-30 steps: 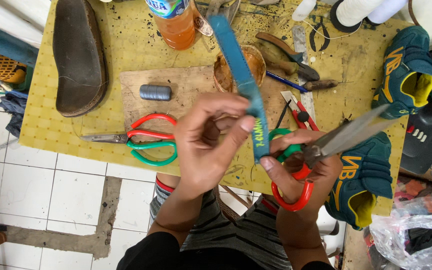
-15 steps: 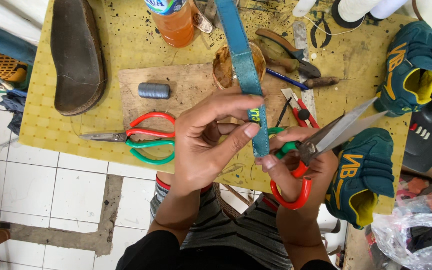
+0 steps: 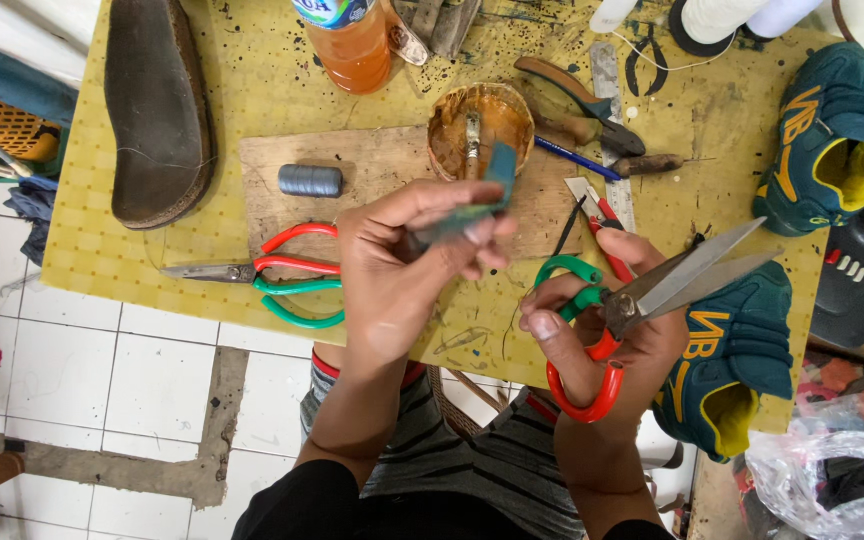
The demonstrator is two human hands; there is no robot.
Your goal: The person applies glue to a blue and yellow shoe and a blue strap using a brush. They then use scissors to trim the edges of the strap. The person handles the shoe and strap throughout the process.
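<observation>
A narrow teal strap [image 3: 472,205] was pinched between the thumb and fingers of the left hand [image 3: 402,270], raised above the wooden board [image 3: 372,185] and the yellow worktable [image 3: 252,80], its free end pointing up toward the small glue bowl [image 3: 479,130]. The strap was judged to be light, thin and limp, likely to flop or twist unless gripped close to the working end, so a hold near the end, flat between fingertip pads, was thought best. The right hand [image 3: 612,340] was closed around a pair of scissors [image 3: 652,300] with one green and one red loop, the thumb through the green loop and the blades slightly parted, aimed to the right and away from the strap. A second pair of scissors [image 3: 262,275] lay on the table beside a grey thread spool [image 3: 310,180]. A dark shoe sole [image 3: 157,110] and teal shoes [image 3: 822,140] rested at the edges.
</observation>
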